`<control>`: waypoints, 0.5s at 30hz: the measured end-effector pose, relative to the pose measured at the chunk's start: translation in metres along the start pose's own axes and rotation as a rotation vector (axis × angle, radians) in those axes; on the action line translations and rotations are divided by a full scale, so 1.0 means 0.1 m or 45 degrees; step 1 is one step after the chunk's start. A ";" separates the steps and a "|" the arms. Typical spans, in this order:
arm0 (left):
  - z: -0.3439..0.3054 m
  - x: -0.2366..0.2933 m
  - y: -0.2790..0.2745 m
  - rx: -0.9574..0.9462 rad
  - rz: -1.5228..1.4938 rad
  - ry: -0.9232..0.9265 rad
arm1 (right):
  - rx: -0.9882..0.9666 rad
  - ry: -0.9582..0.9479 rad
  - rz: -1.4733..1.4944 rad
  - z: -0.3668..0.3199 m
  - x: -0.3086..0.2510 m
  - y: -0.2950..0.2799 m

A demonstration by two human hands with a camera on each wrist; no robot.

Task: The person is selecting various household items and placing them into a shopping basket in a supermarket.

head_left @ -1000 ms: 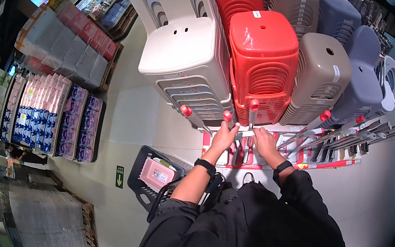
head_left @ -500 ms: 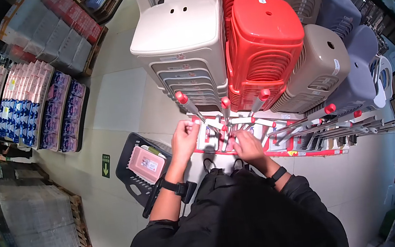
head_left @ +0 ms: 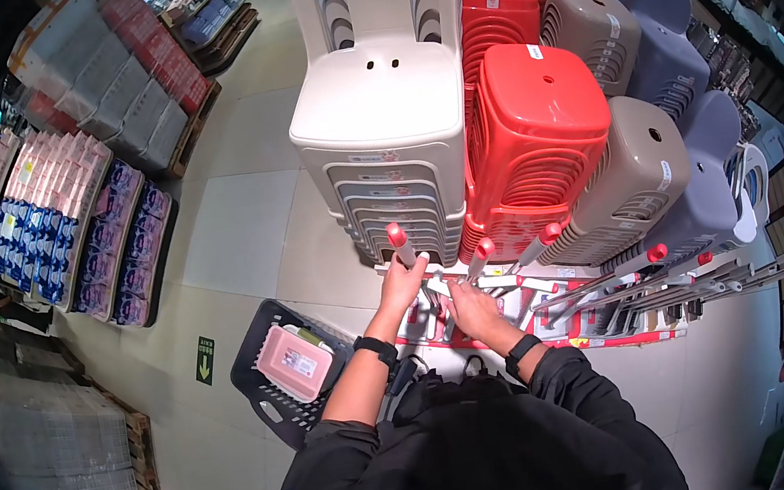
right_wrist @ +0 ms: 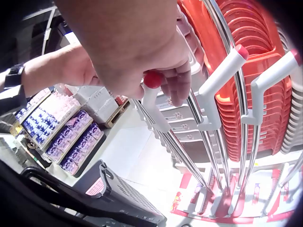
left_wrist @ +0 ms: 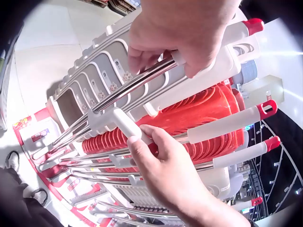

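My left hand [head_left: 404, 285] grips the upper shaft of the leftmost squeeze mop [left_wrist: 147, 75], just below its white grip and red end cap. This mop has a steel pole and a white side lever [left_wrist: 125, 124]. My right hand [left_wrist: 165, 163] holds that lever by its end, thumb and fingers round the red tip [right_wrist: 153, 79]. Several matching mops stand close by, such as one with a white lever [right_wrist: 222, 78] right of my right hand. Their lower ends meet in a red and white base display [right_wrist: 255, 189] on the floor.
Stacked white chairs [head_left: 376, 97] and red stools [head_left: 541, 94] rise behind the mops. A dark shopping basket [head_left: 241, 366] holding a pink container [head_left: 296, 361] stands on the floor at my left. Further left are packed shelves [head_left: 48, 218]. More poles [head_left: 717, 274] lean at right.
My left hand came off the mops, then took hold of the leftmost one's shaft. My right hand moved left onto that mop's lever. The view has shifted too.
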State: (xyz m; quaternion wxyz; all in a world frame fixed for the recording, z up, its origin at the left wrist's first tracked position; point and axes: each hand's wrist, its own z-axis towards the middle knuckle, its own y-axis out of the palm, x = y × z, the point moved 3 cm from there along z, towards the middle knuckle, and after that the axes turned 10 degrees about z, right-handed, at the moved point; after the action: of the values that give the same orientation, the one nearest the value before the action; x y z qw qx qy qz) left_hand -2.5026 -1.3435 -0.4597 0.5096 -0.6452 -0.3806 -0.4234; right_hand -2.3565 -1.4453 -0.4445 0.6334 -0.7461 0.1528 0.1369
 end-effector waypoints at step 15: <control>0.02 0.18 0.11 -0.378 0.137 -0.145 | -0.179 0.056 0.048 0.09 0.23 -0.05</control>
State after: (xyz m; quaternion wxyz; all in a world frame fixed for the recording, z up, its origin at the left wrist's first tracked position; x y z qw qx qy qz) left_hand -2.4854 -1.3429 -0.4469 0.4083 -0.7558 -0.3071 -0.4097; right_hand -2.3337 -1.4368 -0.4504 0.5732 -0.7886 0.1709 0.1428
